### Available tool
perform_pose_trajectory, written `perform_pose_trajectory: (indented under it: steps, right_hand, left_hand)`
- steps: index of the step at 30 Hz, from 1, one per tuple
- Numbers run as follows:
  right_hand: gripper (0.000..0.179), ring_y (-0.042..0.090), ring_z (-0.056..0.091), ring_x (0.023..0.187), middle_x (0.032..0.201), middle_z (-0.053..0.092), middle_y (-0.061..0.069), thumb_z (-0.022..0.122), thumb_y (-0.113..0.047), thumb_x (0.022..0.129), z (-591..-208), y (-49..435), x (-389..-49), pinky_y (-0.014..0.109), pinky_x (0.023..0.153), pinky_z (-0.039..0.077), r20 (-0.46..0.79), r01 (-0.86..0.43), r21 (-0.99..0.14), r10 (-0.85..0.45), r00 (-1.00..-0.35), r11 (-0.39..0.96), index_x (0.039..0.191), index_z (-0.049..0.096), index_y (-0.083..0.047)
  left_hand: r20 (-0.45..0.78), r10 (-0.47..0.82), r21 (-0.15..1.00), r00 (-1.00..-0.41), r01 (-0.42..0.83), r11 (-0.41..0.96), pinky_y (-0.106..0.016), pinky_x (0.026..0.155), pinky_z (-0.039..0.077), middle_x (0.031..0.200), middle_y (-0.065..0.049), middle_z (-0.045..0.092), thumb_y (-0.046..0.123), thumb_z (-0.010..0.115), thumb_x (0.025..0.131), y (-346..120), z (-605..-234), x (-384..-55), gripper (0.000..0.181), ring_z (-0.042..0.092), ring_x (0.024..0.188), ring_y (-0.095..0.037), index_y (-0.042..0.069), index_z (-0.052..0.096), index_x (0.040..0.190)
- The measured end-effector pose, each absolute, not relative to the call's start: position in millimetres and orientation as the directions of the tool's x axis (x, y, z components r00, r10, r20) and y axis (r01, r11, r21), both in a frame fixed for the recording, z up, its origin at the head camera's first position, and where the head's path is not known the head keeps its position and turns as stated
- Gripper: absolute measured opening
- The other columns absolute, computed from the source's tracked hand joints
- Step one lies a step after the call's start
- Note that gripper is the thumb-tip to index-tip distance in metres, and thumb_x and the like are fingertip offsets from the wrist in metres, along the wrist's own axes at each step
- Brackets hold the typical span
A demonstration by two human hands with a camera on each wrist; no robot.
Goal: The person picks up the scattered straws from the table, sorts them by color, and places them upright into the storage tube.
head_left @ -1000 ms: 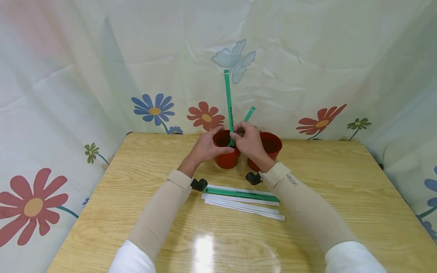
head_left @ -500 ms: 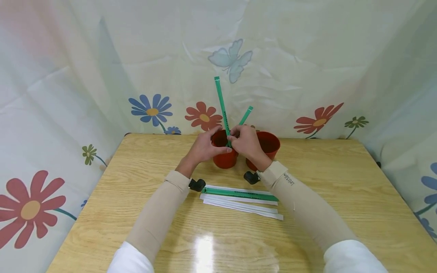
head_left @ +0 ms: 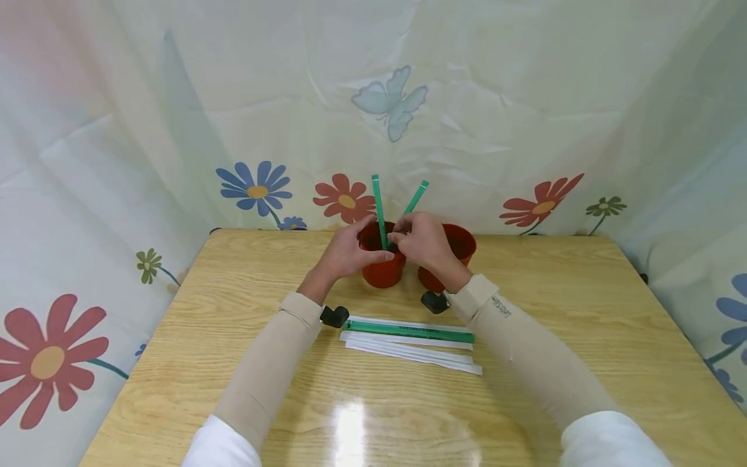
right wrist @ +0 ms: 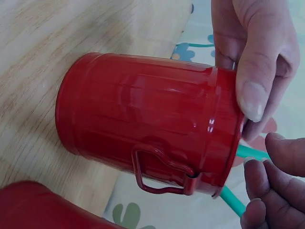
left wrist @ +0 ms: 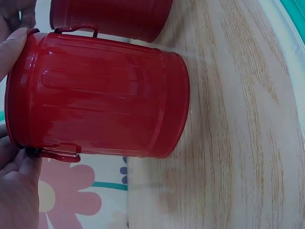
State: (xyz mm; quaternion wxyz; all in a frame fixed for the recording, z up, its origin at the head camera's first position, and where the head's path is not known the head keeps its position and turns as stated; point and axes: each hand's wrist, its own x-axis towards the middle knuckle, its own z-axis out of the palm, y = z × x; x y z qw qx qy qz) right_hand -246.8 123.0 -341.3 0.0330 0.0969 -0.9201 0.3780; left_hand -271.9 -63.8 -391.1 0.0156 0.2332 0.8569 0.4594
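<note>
My left hand (head_left: 349, 251) grips the rim of a small red metal bucket (head_left: 382, 275) with looped side handles, thumb in front and fingers behind. Inside that bucket stands a narrow green strip (head_left: 379, 204) with a pale tip, leaning left. Another green strip (head_left: 416, 196) leans right behind my right hand (head_left: 423, 240); in the right wrist view, two green lengths emerge from the bucket's mouth. My right hand is beside the rim, thumb and fingers loosely bent, with a gap between their tips in the right wrist view. The green strip (right wrist: 251, 152) passes near that gap.
A second red bucket (head_left: 463, 246) stands just right of the first, partly behind my right wrist. Nearer on the wooden table (head_left: 280, 415) lie a green strip (head_left: 408, 329) and several white strips (head_left: 414, 357). A flowered cloth (head_left: 262, 65) hangs behind the table.
The left green strip has first tilted left, then dropped lower into the bucket, and my right thumb and fingers no longer pinch it. My left hand keeps its grip on the rim.
</note>
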Motion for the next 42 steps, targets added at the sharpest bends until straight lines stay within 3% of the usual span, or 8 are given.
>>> perform_pose_trajectory:
  steps: [4, 8, 19, 24, 30, 36, 42]
  right_hand:
    - [0.013, 0.024, 0.061, 0.080, 0.092, 0.071, 0.008, 0.070, -0.017, 0.090, -340.6, 128.4, -237.6, 0.030, 0.062, 0.053, 0.155, -0.230, -0.686, -0.170, -0.973, 0.691, 0.095, 0.073, -0.006]
    - [0.012, 0.023, 0.062, 0.082, 0.090, 0.072, 0.007, 0.072, -0.018, 0.089, -342.1, 138.0, -226.8, 0.031, 0.066, 0.053, 0.194, -0.258, -0.691, -0.171, -0.966, 0.675, 0.093, 0.074, -0.007]
    - [0.014, 0.021, 0.066, 0.084, 0.095, 0.074, 0.010, 0.076, -0.017, 0.087, -364.1, 170.6, -183.3, 0.026, 0.072, 0.057, 0.078, -0.170, -0.876, -0.216, -0.973, 0.452, 0.098, 0.077, -0.008]
    - [0.015, 0.018, 0.063, 0.087, 0.096, 0.075, 0.007, 0.075, -0.018, 0.087, -394.9, 200.3, -164.1, 0.024, 0.073, 0.055, -0.007, -0.127, -0.844, -0.248, -0.969, 0.520, 0.097, 0.078, -0.007]
    - [0.009, 0.015, 0.064, 0.079, 0.089, 0.077, 0.004, 0.075, -0.012, 0.086, -420.9, 227.8, -149.1, 0.022, 0.068, 0.053, -0.068, -0.126, -0.776, -0.281, -0.957, 0.618, 0.092, 0.078, -0.006]
    - [0.006, 0.011, 0.064, 0.073, 0.086, 0.076, 0.002, 0.076, -0.006, 0.083, -434.9, 236.9, -144.7, 0.021, 0.061, 0.053, -0.046, -0.181, -0.732, -0.312, -0.949, 0.657, 0.088, 0.078, -0.010]
    - [0.011, 0.008, 0.064, 0.078, 0.086, 0.075, -0.001, 0.075, -0.003, 0.082, -441.1, 235.8, -145.0, 0.020, 0.068, 0.053, -0.002, -0.262, -0.668, -0.353, -0.935, 0.696, 0.087, 0.077, -0.012]
  left_hand:
    - [0.187, 0.415, 0.795, -0.890, 0.385, 0.469, -0.042, 0.093, 0.056, 0.131, -0.005, 0.061, 0.048, 0.079, 0.079, -64.2, -391.7, -270.1, 0.083, 0.058, 0.121, -0.028, 0.021, 0.042, 0.149]
    - [0.177, 0.413, 0.788, -0.894, 0.380, 0.485, -0.040, 0.095, 0.056, 0.135, -0.004, 0.060, 0.052, 0.079, 0.077, -61.6, -389.5, -271.0, 0.087, 0.057, 0.122, -0.024, 0.023, 0.042, 0.150]
    - [0.151, 0.393, 0.788, -0.907, 0.350, 0.506, -0.041, 0.094, 0.057, 0.138, -0.004, 0.059, 0.049, 0.081, 0.076, -65.6, -384.8, -270.7, 0.088, 0.055, 0.125, -0.023, 0.022, 0.041, 0.150]
    - [0.139, 0.381, 0.784, -0.914, 0.336, 0.521, -0.041, 0.092, 0.058, 0.140, -0.004, 0.057, 0.049, 0.082, 0.076, -63.1, -385.6, -270.2, 0.090, 0.054, 0.126, -0.023, 0.022, 0.039, 0.151]
    - [0.138, 0.387, 0.795, -0.912, 0.335, 0.506, -0.041, 0.091, 0.058, 0.139, -0.003, 0.058, 0.048, 0.082, 0.076, -62.2, -386.1, -268.9, 0.090, 0.054, 0.125, -0.023, 0.022, 0.040, 0.151]
    - [0.139, 0.385, 0.796, -0.913, 0.334, 0.504, -0.041, 0.090, 0.059, 0.138, -0.004, 0.058, 0.047, 0.082, 0.076, -63.0, -386.1, -268.9, 0.089, 0.054, 0.125, -0.023, 0.022, 0.040, 0.151]
    - [0.122, 0.385, 0.796, -0.915, 0.322, 0.513, -0.042, 0.090, 0.059, 0.139, -0.004, 0.057, 0.048, 0.082, 0.076, -62.1, -386.2, -270.0, 0.089, 0.053, 0.126, -0.024, 0.024, 0.040, 0.151]
